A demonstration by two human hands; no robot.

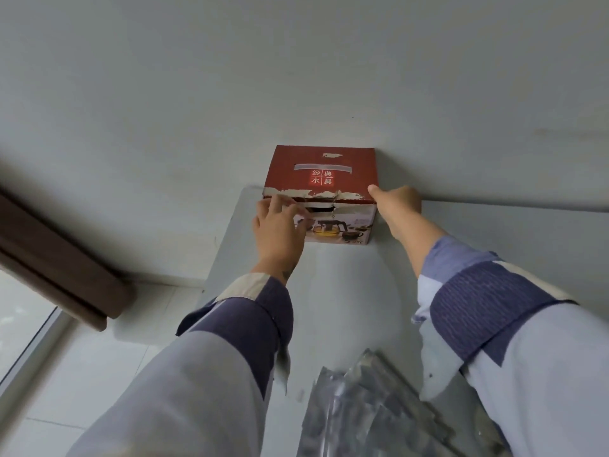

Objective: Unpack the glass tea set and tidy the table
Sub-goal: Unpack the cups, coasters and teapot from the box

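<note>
Both hands are stretched forward to the far edge of the table [461, 245]. The left hand [278, 225] lies against the front face of the red tea set box [321, 192], fingers spread and lightly bent near the torn seam, touching rather than clasping it. The right hand [397, 201] wraps the box's right front corner, thumb on the top edge; its fingers are hidden behind the side.

The box stands closed against the wall [296, 77], straight ahead of the person, its long axis running left to right across the reach. Neither hand is clearly nearer. Drawing it closer probably means pulling it straight back, towards the clear plastic bags [379, 410] near the body.
</note>
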